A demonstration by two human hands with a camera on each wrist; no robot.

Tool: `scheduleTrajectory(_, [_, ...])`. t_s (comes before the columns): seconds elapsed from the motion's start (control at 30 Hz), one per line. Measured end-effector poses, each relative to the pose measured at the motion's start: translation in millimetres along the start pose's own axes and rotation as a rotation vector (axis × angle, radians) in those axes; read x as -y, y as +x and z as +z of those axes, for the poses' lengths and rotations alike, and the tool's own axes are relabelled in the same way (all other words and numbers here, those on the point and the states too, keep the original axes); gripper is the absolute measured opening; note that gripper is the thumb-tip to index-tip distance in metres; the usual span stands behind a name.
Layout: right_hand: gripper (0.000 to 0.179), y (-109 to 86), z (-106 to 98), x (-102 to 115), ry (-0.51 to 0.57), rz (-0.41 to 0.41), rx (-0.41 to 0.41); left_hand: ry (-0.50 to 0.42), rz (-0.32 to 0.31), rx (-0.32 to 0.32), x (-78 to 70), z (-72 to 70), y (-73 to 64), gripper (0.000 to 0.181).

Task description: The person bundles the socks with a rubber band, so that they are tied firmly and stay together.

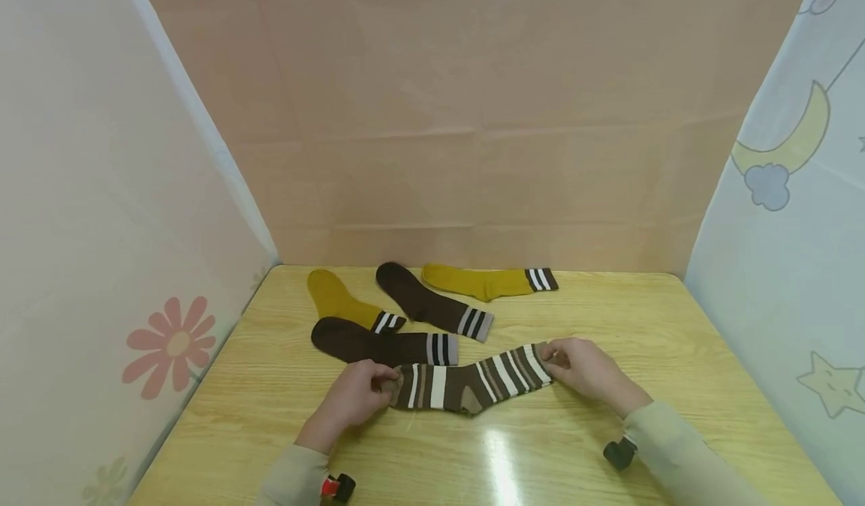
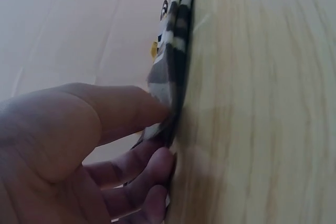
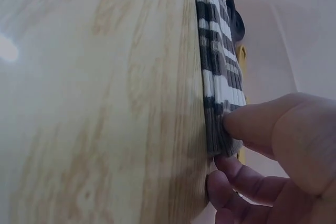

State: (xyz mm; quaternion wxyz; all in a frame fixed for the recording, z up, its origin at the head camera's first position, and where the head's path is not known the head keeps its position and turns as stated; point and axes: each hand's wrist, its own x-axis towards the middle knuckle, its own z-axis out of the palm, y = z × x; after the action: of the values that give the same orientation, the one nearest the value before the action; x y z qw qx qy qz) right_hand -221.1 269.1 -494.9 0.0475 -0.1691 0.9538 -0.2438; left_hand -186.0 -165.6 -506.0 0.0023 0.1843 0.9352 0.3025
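A brown sock with white and tan stripes [image 1: 446, 387] lies stretched sideways near the front middle of the table, its tan heel towards me. My left hand [image 1: 357, 395] pinches the toe end between thumb and fingers. At the cuff end, my right hand [image 1: 586, 369] pinches the ribbed edge. The right wrist view shows the thumb on top of the striped cuff [image 3: 218, 85], with fingers curled beneath. In the left wrist view the thumb presses on the toe [image 2: 164, 90] close to the tabletop.
Behind the striped sock lie two dark brown socks, one nearer [image 1: 372, 342] and one farther [image 1: 426, 296]. Two mustard socks, left [image 1: 338, 296] and right [image 1: 473, 281], lie towards the back of the wooden table [image 1: 608, 303]. Cloth walls [image 1: 473, 153] enclose the back and sides.
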Motion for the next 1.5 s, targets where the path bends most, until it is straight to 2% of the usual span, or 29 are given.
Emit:
scheduleTrajectory(0.17, [0.012,-2.8,1.6,-0.3,0.011,0.031,0.014,0.06,-0.019,-0.06,-1.1,1.9,3.3,0.027])
scheduleTrajectory(0.27, [0.013,-4.9,1.5,0.5,0.003,0.037,0.009,0.09,-0.044,-0.071,-3.2,2.4,5.8,0.028])
scheduleTrajectory(0.57, [0.019,-10.9,0.3,4.9,-0.033,0.064,0.005,0.135,-0.098,-0.052,-7.7,3.5,11.1,0.029])
scheduleTrajectory(1.0, [0.023,-17.6,-0.9,8.0,-0.01,0.072,0.005,0.174,-0.107,-0.058,-2.5,7.0,19.7,0.028])
scheduleTrajectory(1.2, [0.017,-19.9,0.9,5.9,-0.003,0.06,-0.007,0.179,-0.124,-0.058,-2.4,8.3,20.5,0.028])
scheduleTrajectory(1.37, [0.017,-19.6,-0.5,6.8,0.02,0.061,0.0,0.188,-0.095,-0.069,-1.3,8.3,21.1,0.029])
scheduleTrajectory(1.5, [0.011,-19.0,-1.1,8.0,-0.003,0.026,-0.029,0.185,-0.05,-0.085,0.8,9.1,19.8,0.029])
